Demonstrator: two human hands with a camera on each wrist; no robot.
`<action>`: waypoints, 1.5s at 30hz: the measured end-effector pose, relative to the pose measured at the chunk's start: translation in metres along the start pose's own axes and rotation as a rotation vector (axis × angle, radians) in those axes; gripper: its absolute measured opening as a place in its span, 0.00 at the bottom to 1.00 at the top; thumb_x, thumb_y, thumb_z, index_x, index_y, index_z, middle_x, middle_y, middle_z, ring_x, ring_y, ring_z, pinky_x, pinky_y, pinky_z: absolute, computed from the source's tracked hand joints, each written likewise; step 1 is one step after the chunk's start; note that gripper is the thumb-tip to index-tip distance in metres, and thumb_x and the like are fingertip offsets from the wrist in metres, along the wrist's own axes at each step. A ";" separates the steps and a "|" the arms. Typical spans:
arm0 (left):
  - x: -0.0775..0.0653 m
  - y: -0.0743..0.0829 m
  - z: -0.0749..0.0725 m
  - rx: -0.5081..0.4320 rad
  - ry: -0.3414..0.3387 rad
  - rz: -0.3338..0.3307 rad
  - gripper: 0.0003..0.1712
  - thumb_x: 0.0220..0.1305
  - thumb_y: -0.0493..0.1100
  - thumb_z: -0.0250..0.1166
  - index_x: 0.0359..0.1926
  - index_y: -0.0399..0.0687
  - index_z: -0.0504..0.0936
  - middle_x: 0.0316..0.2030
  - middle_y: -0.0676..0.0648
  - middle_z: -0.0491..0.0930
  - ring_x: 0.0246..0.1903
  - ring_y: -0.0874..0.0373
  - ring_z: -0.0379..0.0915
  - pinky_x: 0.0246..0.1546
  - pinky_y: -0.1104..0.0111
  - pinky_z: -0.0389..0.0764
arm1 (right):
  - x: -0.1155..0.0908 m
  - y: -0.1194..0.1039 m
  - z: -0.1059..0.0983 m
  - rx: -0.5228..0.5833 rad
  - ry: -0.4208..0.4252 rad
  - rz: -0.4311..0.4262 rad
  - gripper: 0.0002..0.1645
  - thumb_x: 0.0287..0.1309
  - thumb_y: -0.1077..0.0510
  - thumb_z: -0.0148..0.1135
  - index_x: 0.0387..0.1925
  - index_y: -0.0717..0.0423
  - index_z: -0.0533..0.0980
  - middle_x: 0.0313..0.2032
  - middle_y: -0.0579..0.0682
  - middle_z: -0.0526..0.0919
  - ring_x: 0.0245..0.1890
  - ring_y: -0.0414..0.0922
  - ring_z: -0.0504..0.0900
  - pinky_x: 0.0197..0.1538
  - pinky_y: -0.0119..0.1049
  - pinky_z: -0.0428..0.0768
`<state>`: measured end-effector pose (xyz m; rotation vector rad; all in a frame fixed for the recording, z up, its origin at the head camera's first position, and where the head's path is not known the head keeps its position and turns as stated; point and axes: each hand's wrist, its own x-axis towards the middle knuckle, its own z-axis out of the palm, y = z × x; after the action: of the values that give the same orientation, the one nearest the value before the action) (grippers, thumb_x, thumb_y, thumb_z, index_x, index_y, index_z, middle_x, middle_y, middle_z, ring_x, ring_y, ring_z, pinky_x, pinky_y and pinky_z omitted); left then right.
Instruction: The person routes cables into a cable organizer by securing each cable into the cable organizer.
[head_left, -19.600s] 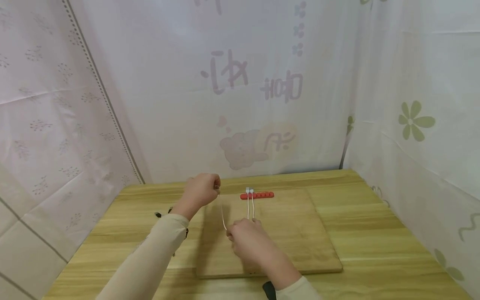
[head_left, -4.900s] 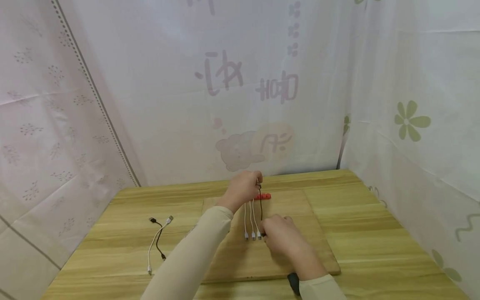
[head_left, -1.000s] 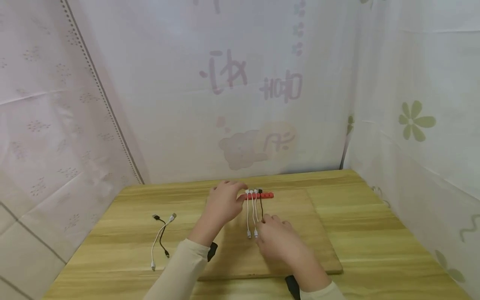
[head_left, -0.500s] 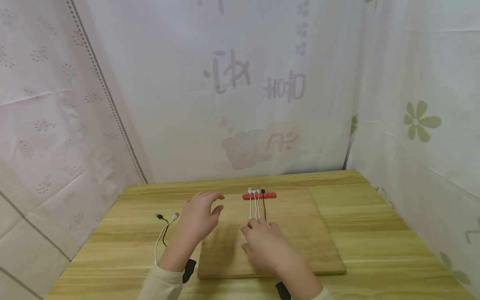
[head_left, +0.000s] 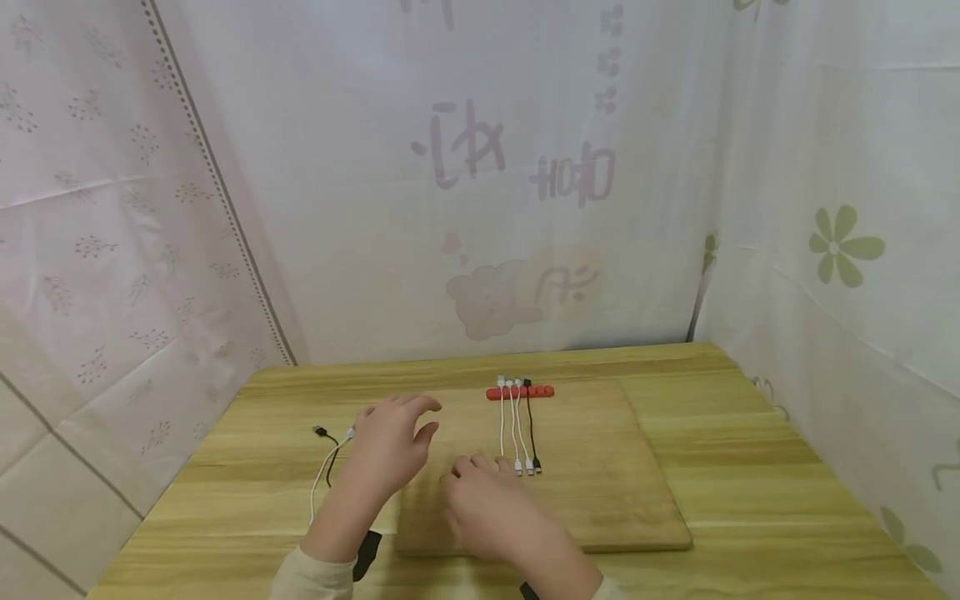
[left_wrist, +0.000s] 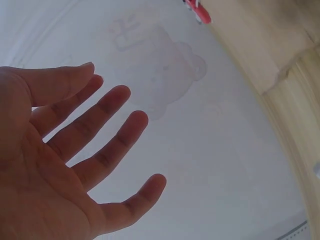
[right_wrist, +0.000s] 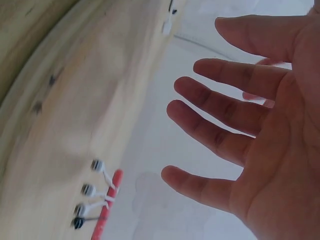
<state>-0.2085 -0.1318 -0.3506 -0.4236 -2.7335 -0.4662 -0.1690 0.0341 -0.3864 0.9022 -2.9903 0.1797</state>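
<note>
A red cable holder (head_left: 543,391) lies at the back of the wooden board (head_left: 600,467), with three white cables (head_left: 515,423) and a black cable (head_left: 532,427) in its slots. Their lower ends trail toward me side by side; my right hand (head_left: 491,508) partly covers the leftmost one. This hand hovers over the board with fingers spread, and the right wrist view shows its palm bare beside the white plugs (right_wrist: 89,190). Over the board's left edge, my left hand (head_left: 386,442) is raised, fingers loosely bent; nothing is in it in the left wrist view.
Left of the board, a loose white cable (head_left: 312,492) crosses a loose black cable (head_left: 321,431) on the wood-grain table (head_left: 232,492). The left forearm hides part of both. Patterned curtains (head_left: 337,208) enclose the table's back and sides.
Since 19.6 s ago, a third white cable and a black cable have joined the holder. Both hands held the black one 4.9 s ago; over the last second they moved left, away from the cables.
</note>
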 end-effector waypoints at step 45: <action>0.048 -0.177 0.042 0.176 -0.513 -0.111 0.15 0.73 0.32 0.62 0.56 0.44 0.86 0.56 0.39 0.87 0.54 0.37 0.84 0.54 0.23 0.73 | 0.106 -0.146 0.058 -0.330 -0.387 -0.222 0.33 0.81 0.32 0.39 0.81 0.22 0.53 0.81 0.25 0.50 0.82 0.28 0.49 0.83 0.45 0.58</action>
<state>-0.3232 -0.2648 -0.4169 -0.3892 -3.2720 -0.1502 -0.1761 -0.1516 -0.4233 1.3380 -3.0664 -0.5336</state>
